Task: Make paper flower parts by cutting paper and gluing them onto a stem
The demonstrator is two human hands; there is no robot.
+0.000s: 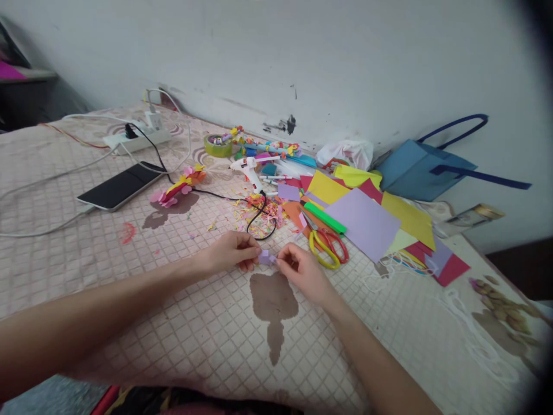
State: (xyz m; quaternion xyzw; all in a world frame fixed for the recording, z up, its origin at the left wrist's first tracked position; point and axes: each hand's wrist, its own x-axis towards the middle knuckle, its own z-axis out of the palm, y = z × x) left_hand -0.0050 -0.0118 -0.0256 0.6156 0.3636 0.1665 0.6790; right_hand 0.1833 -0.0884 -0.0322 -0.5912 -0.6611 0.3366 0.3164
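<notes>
A small piece of purple paper [265,257] is held between my two hands, above the patterned tablecloth [207,340]. My left hand [237,251] pinches its left end between thumb and fingers. On the other side, my right hand [302,268] has its fingertips closed on the right end. The paper looks folded or cut, but its exact shape is too small to make out. Scissors [329,248] with red and yellow handles lie just beyond my right hand. Past my left hand are colourful paper scraps [259,213] and a white glue gun [248,172].
Coloured paper sheets [363,222], a green marker [325,218] and white string [475,334] lie to the right. A blue bag [423,169] leans against the wall. Leftward are a phone [121,185], a paper flower [177,187], a power strip [138,139] and cables. Tape [218,146] stands behind.
</notes>
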